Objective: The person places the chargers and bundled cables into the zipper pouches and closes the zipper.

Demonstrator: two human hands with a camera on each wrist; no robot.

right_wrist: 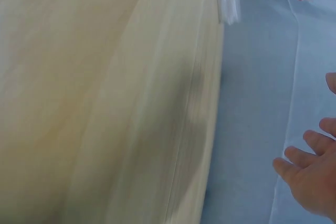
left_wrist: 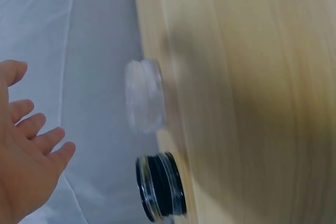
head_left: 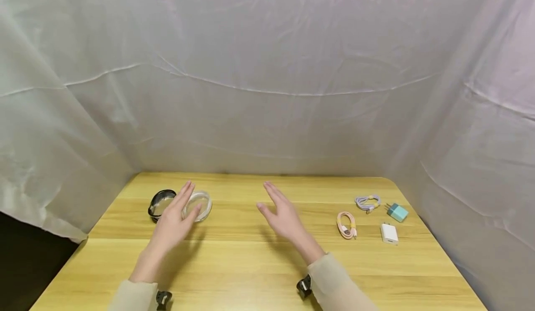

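Observation:
My left hand (head_left: 171, 223) is held above the left side of the table, fingers extended and thumb apart, holding nothing. In the head view it partly covers a black ring-shaped item (head_left: 152, 209) and overlaps a clear whitish one (head_left: 208, 205) beside it. Seen from the left wrist, the clear item (left_wrist: 145, 95) and the black banded one (left_wrist: 163, 187) look like short, wide cylinders. Over the table's middle, my right hand (head_left: 286, 216) is raised with its fingers straight and thumb spread. It is empty too, and its palm faces the left hand.
On the right lie a coiled purple cable (head_left: 368, 206), a coiled pink cable (head_left: 340, 220) with a yellow tie, a teal charger plug (head_left: 398, 212) and a white charger plug (head_left: 389, 233). Grey cloth (head_left: 267, 125) hangs behind and beside the wooden table (head_left: 251, 274).

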